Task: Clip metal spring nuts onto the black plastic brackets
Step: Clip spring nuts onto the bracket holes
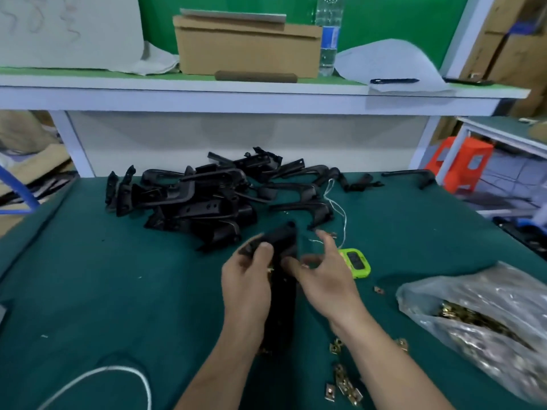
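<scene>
My left hand (248, 279) grips a long black plastic bracket (282, 294) held over the green table, its thumb pressed on the bracket's upper end. A small brass spring nut (270, 270) shows at the bracket's left edge beside my thumb. My right hand (321, 275) is at the bracket's right side, fingers curled and pinching at its edge; motion blur hides what the fingertips hold. A pile of black brackets (204, 196) lies beyond my hands. Loose spring nuts (344, 386) lie near my right forearm.
A clear plastic bag of brass spring nuts (485, 324) lies at the right. A small green device (356, 263) with thin white wires sits just right of my hands. A white cable (118, 374) loops at the front left. A shelf with a cardboard box (245, 47) runs across the back.
</scene>
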